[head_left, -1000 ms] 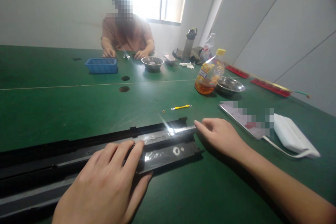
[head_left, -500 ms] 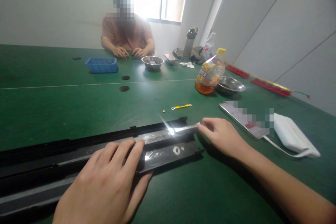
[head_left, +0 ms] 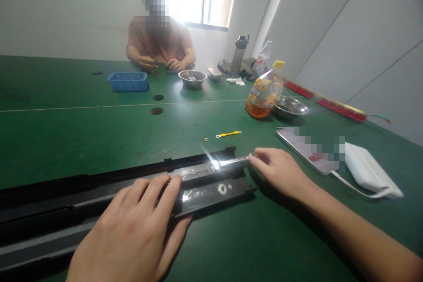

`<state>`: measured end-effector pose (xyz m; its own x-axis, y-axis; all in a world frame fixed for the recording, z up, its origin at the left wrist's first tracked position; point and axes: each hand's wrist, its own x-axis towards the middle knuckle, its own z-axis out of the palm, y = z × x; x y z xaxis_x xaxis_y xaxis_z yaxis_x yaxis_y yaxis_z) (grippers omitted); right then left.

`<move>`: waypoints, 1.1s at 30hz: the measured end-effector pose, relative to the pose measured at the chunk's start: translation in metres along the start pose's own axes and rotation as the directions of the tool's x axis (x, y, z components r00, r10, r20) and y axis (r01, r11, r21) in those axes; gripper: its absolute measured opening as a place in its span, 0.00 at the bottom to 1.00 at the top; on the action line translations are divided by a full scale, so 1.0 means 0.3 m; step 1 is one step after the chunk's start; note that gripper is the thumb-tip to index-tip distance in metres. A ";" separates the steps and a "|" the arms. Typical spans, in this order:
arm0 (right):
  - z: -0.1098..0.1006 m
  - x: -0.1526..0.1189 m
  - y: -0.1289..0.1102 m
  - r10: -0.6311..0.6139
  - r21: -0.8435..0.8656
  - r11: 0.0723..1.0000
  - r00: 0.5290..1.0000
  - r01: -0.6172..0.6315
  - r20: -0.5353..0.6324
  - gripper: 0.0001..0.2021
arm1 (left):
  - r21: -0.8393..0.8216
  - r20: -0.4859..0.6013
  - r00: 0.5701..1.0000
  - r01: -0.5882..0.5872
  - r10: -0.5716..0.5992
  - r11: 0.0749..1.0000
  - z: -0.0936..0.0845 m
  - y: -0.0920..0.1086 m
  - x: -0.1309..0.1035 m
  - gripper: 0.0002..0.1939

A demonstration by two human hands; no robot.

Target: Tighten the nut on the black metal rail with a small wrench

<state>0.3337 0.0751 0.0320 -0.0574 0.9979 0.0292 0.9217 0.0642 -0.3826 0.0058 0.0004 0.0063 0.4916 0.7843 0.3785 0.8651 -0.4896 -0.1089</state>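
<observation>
A long black profile housing (head_left: 211, 200) lies on the green table, running off the left edge. Its face is glossy, with a washer-like ring (head_left: 222, 189) near the right end. My left hand (head_left: 132, 224) is clasped over the housing, fingers on top and thumb along the near side. At the far right end, my right hand (head_left: 280, 169) pinches the tip of a shiny strip of clear film (head_left: 231, 163), which stretches along the housing. The fingertips partly hide the film's end. Beyond the housing lie a yellow wire with ring terminals (head_left: 228, 134) and a small brass nut (head_left: 206, 139).
A phone (head_left: 306, 152) with a cable and a white power bank (head_left: 370, 169) lie right of my right hand. Farther off stand a drink bottle (head_left: 261, 97), steel bowls (head_left: 192, 78) and a blue bin (head_left: 128, 83). A person (head_left: 161, 44) sits opposite, hands on the table.
Both my hands and the housing stay practically in place. Across the table, the person's hand on the left of the view has lifted slightly, holding a small greenish thing.
</observation>
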 end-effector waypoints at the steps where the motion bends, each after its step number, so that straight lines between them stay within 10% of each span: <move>1: 0.000 0.001 0.001 0.004 -0.005 1.000 1.000 -0.004 0.007 0.19 | 0.000 -0.002 1.000 0.000 0.000 1.000 -0.001 0.000 0.000 0.30; 33: 0.024 0.010 0.029 0.051 0.059 0.997 0.999 -0.050 -0.004 0.28 | 0.001 0.011 1.000 0.001 -0.001 1.000 0.008 -0.002 -0.005 0.31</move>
<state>0.3388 0.0786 0.0220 -0.0089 0.9999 0.0135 0.8989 0.0139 -0.4379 0.0046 0.0004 0.0036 0.4918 0.7888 0.3688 0.8657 -0.4883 -0.1099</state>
